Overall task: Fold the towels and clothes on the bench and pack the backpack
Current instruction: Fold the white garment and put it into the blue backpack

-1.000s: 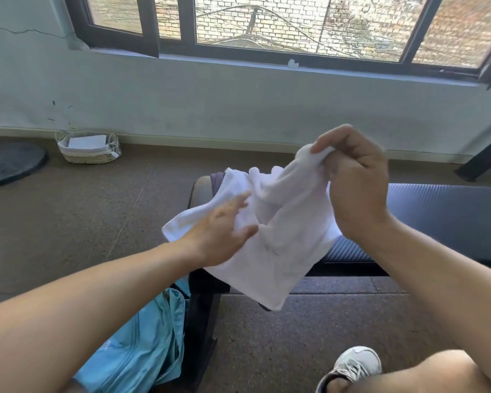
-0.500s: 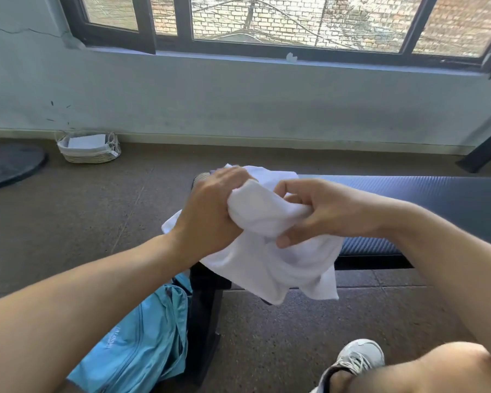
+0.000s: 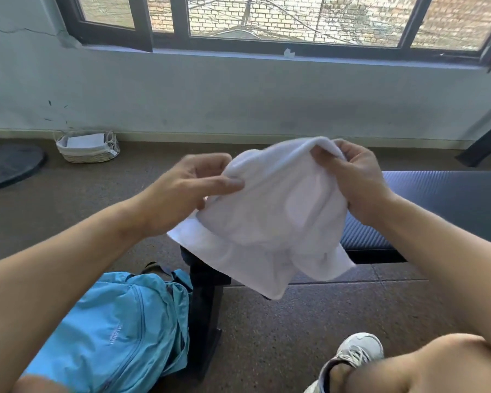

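A white towel [image 3: 267, 222] hangs crumpled in the air over the left end of the dark padded bench [image 3: 451, 199]. My left hand [image 3: 182, 191] pinches its upper left edge. My right hand [image 3: 355, 180] grips the top right corner, a little higher. The towel's lower part droops below the bench edge. A light blue backpack [image 3: 116, 336] lies on the floor at the lower left, against the bench's black leg [image 3: 207, 307]. Whatever lies on the bench behind the towel is hidden.
A small wicker basket [image 3: 88, 147] stands by the wall at the left, next to a round black base [image 3: 9, 165]. My knee and a white sneaker [image 3: 357, 353] are at the lower right. A wall with a window runs behind the bench.
My hands have drawn apart from a bunched grip at the towel's middle. The right hand has risen to the top right corner and the towel is spread wider between them.
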